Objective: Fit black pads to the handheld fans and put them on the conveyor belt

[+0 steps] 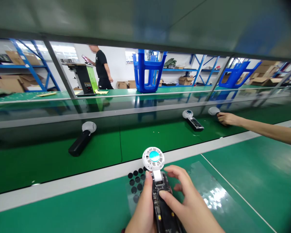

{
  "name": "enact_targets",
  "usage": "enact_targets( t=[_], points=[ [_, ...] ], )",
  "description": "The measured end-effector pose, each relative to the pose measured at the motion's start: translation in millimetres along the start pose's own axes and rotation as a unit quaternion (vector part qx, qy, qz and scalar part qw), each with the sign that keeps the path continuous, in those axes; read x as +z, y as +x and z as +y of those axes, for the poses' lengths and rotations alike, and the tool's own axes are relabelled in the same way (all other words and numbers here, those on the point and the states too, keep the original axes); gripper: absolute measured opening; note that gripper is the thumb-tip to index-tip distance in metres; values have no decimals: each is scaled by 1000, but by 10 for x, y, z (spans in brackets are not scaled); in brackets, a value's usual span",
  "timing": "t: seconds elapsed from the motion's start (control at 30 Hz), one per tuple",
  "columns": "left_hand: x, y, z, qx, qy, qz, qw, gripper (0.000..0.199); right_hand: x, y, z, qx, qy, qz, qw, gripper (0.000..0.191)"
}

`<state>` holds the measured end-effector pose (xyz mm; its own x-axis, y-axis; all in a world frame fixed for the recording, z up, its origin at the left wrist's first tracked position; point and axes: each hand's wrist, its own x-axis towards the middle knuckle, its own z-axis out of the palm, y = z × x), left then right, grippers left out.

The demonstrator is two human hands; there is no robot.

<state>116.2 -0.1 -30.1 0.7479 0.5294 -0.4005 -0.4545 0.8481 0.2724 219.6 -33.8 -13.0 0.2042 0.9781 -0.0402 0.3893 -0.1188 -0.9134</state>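
Fan [159, 187]: in our hands, over the dotted sheet [134, 182]
Left hand [144, 202]: fingers wrapped round the fan
Right hand [188, 195]: fingers half curled — grip unclear
Right thumb: pressing, we judge — next move needs steady left support

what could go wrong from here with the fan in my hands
The right hand has its thumb on the front of the fan, so too hard a press might mark it. The left hand looks close to the black dots, so a careless shift could disturb them.
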Motion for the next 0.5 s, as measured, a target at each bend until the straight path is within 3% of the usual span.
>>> enact_targets(
  t=[0.13,0.3,0.43,0.5],
  points=[
    [1,9,-24,31,11,1,999,52,19,41,5,89,206,-76,972,68],
    [-34,60,-62,69,17,8,997,56,-27,26,-27,101,289,-130,943,63],
    [-146,195,-154,124,30,15,992,57,-188,328,-76,74,210,-50,974,50],
    [-203,246,-219,141,127,25,982,52,-241,674,-131,69,161,10,985,37]
  ],
)
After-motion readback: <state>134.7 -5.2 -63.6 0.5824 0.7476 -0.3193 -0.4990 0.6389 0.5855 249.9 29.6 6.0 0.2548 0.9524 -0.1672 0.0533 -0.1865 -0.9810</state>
